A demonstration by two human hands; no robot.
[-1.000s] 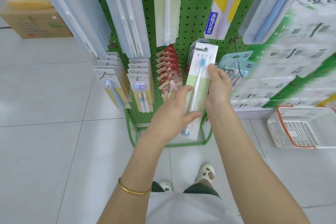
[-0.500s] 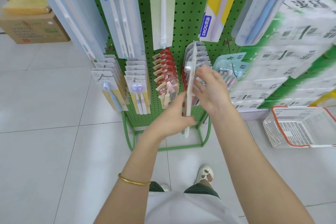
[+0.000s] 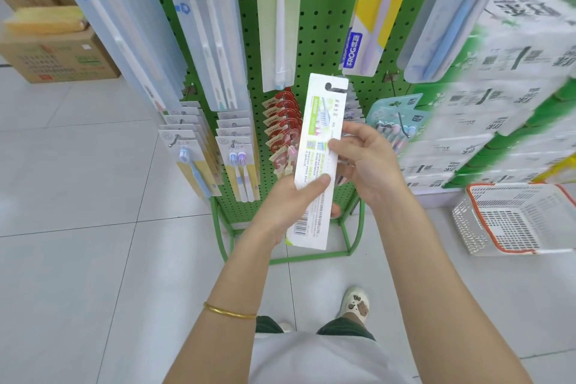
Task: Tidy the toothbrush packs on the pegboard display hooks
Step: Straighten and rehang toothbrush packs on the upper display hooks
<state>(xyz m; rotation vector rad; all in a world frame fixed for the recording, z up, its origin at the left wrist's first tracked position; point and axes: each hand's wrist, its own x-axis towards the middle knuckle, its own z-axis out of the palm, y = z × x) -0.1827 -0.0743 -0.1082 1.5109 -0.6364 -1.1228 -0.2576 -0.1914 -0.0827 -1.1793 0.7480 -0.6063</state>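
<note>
Now the toothbrush pack is held up before the green pegboard, back side showing. Its lower part is gripped by the left hand, its side pinched by the right hand. It looks light and bendy; the card edges should be held.

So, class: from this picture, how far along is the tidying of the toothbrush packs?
Done: the red packs hang in an orderly row on a lower hook. In hand: one toothbrush pack is off the hooks, printed back towards the camera, gripped low by the left hand and pinched at its edge by the right hand. Left: probably threading its hang hole onto a hook on the pegboard.
</note>
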